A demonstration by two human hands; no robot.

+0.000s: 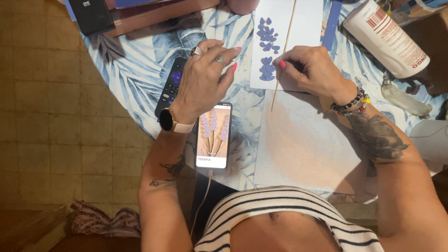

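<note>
My right hand (311, 70) pinches a thin wooden skewer (284, 46) that lies slanted across a white paper card (303, 28). Small purple petals (267, 51) sit in clusters on the card's left part, just left of my fingertips. My left hand (203, 81) rests palm down with fingers apart on the leaf-patterned tablecloth (135, 70), covering part of a black remote control (170, 86). A smartphone (213, 135) below my left wrist shows a picture of purple flower stems. A watch sits on my left wrist, beaded bracelets on my right.
A white paper towel (298, 144) lies under my right forearm. A large white bottle (387, 37) lies at the top right, a small clear bottle (403, 98) beneath it. A dark box (91, 16) and books sit at the top left. Tiled floor lies to the left.
</note>
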